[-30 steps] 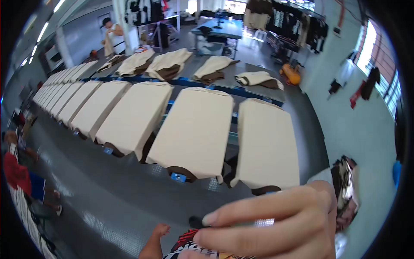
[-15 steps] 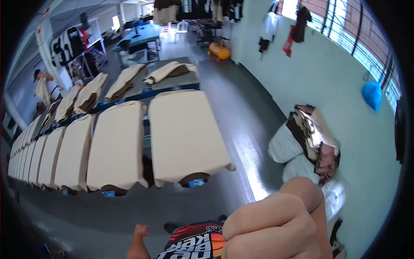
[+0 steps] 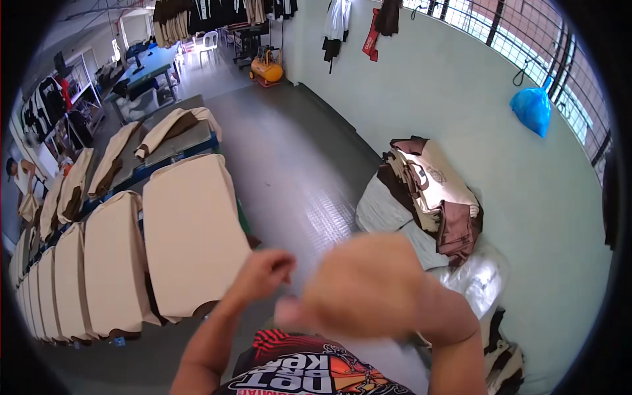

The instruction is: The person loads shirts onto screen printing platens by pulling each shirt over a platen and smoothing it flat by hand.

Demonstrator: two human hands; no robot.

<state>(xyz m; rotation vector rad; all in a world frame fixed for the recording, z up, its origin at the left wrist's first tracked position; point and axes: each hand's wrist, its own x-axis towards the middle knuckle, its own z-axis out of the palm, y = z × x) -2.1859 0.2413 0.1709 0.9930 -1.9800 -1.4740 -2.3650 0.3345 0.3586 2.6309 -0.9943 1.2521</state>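
Fingers: our left hand [image 3: 263,273] is loosely curled with nothing in it; right hand [image 3: 362,286] looks balled up, but it's too blurred and close to the lens to tell if it grips anything.
Far left: a person [image 3: 23,187] handles cloth by the tables.
Left: cream shirts [image 3: 191,230] are stretched flat over a row of boards, so each lies smooth.
Right: folded garments [image 3: 431,191] are stacked on white sacks [image 3: 378,210] against the wall, off the floor.
Upper right: a blue bag [image 3: 532,108] hangs from the window grille.
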